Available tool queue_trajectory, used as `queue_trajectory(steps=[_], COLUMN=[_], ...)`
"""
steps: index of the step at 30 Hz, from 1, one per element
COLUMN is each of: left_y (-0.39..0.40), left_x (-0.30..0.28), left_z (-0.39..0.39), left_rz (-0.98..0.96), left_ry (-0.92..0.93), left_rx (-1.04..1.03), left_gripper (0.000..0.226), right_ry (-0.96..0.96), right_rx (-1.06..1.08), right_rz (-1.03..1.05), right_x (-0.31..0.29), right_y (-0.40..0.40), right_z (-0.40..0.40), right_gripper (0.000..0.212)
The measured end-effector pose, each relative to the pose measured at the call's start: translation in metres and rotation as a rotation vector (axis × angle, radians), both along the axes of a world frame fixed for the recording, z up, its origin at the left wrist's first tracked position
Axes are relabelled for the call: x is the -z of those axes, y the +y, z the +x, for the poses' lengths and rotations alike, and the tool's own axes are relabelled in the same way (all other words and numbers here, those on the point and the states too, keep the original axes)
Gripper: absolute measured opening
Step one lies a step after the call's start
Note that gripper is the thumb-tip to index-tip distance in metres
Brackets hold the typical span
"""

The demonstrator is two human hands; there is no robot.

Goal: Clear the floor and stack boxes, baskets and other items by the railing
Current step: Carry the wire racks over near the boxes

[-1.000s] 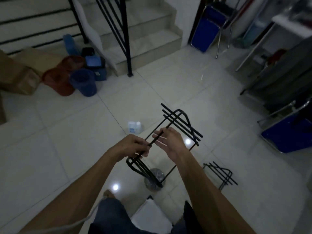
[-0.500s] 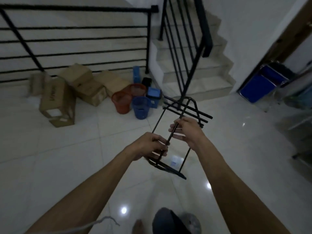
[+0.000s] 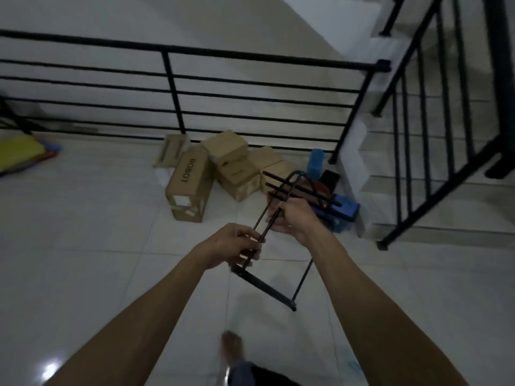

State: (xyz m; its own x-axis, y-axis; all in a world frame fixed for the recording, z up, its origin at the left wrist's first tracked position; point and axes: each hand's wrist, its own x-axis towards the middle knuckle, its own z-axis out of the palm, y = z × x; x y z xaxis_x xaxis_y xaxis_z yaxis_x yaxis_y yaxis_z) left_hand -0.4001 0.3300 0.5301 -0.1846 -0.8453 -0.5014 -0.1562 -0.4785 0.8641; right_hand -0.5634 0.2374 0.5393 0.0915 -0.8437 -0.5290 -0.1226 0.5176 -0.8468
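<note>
- While most of the clutter already lies by the railing (image 3: 178,79), the job looks partly done.
- Far left, a yellow item (image 3: 19,153) lies on the tiled floor (image 3: 83,246), apparently not yet gathered.
- Centre, cardboard boxes (image 3: 189,188) sit heaped, not neatly stacked, below the rails.
- Left hand (image 3: 234,246) and right hand (image 3: 292,218) both grip the bars of a black metal rack (image 3: 267,288), carried above the floor.
- Right, blue containers (image 3: 345,215) crowd the stair foot.
</note>
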Motion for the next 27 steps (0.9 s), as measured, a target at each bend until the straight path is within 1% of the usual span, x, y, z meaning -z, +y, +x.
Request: queue_trajectory(steps=[2, 5, 7, 10, 13, 15, 19, 24, 27], left_y=[-0.018, -0.062, -0.086, -0.125, -0.157, -0.178, -0.221, -0.276, -0.312], left_x=[0.004, 0.009, 0.013, 0.016, 0.015, 0.018, 0.025, 0.031, 0.039], left_z=[0.032, 0.091, 0.125, 0.171, 0.217, 0.251, 0.329, 0.42, 0.47], left_rz=[0.029, 0.046, 0.07, 0.04, 0.001, -0.014, -0.097, -0.115, -0.136], left_ry=[-0.008, -0.047, -0.06, -0.122, -0.176, -0.158, -0.127, -0.084, -0.099], left_rx=[-0.067, -0.214, -0.3, -0.385, -0.415, -0.436, -0.444, -0.436, -0.463], left_gripper=[0.018, 0.011, 0.01, 0.011, 0.011, 0.015, 0.012, 0.01, 0.013], right_ry=[0.011, -0.057, -0.065, -0.067, -0.011, 0.0, 0.059, 0.119, 0.118], right_rx=[-0.04, -0.115, -0.163, -0.209, -0.304, -0.345, -0.392, -0.397, -0.403], right_rz=[0.024, 0.087, 0.104, 0.086, 0.021, -0.027, -0.073, -0.099, -0.122], right_x=[0.001, -0.002, -0.004, -0.001, 0.01, 0.013, 0.019, 0.02, 0.022], right_y=[-0.024, -0.074, -0.1, -0.137, -0.167, -0.186, -0.223, -0.269, -0.3], right_z=[0.036, 0.104, 0.142, 0.195, 0.248, 0.286, 0.372, 0.467, 0.509], right_gripper=[0.024, 0.027, 0.022, 0.018, 0.016, 0.021, 0.028, 0.019, 0.019])
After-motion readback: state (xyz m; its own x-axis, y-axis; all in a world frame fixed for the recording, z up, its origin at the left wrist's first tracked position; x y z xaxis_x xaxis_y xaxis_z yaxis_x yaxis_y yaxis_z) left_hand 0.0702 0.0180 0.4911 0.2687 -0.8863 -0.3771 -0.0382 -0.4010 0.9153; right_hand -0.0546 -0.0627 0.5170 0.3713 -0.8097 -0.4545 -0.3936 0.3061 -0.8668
